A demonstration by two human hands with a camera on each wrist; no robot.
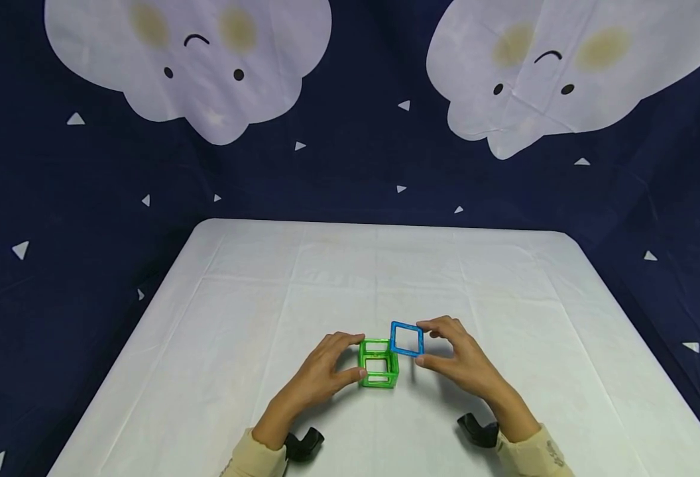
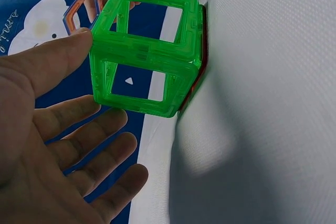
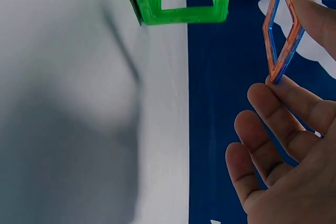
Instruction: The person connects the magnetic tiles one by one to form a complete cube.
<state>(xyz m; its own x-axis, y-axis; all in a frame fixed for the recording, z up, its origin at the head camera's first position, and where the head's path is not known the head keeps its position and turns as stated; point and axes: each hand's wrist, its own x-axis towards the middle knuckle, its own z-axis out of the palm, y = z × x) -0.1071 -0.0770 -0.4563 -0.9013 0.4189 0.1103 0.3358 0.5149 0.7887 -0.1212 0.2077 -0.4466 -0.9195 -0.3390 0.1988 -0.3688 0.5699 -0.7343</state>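
A green cube of see-through magnetic tiles (image 1: 378,382) stands on the table, a red tile (image 2: 204,40) at its base in the left wrist view. My left hand (image 1: 323,372) holds the cube at its left side, thumb at the near corner and index finger at the far one. The other left fingers (image 2: 107,153) extend below, apart from it. With thumb and index finger, my right hand (image 1: 460,358) pinches a blue square magnetic tile (image 1: 407,352) by its right side. That tile is raised and tilted, overlapping the cube's upper right corner in the head view; orange edges show in the right wrist view.
A white cloth covers the table (image 1: 254,305). Behind it hangs a dark blue curtain (image 1: 362,165) with clouds and small triangles. Black wrist mounts (image 1: 305,445) sit by both cream sleeves (image 1: 258,457).
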